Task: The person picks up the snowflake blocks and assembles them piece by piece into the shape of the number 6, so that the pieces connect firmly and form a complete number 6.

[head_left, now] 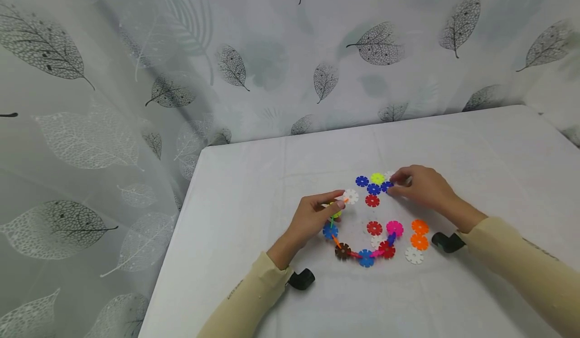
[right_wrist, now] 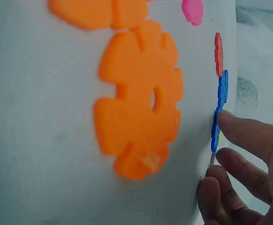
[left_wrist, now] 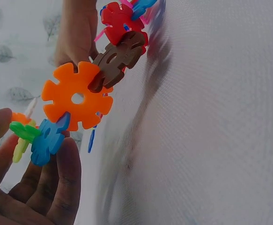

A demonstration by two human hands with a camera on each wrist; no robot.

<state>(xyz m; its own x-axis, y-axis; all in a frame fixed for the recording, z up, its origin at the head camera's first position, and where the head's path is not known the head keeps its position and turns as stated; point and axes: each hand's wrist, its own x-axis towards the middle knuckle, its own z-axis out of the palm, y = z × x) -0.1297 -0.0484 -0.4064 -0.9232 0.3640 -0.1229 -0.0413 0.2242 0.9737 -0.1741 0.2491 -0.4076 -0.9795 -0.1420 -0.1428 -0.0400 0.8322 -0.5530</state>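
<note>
- Beige sleeve (head_left: 244, 302), near left
- Left hand (head_left: 312, 216) pinches a disc chain (head_left: 343, 251)
- Right hand (head_left: 421, 187) touches a far blue disc (head_left: 386, 186); cannot tell whether it grips

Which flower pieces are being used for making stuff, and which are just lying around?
Seemingly in use:
joined chain, pinched by the left hand
blue disc nearest the right hand

Lying about, maybe spares:
two orange discs
white disc beside them
two red discs

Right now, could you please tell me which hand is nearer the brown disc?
The left hand: it holds the disc chain a few pieces along from the brown disc. The right hand is farther, beyond it to the right, by the flat dark blue discs.
</note>
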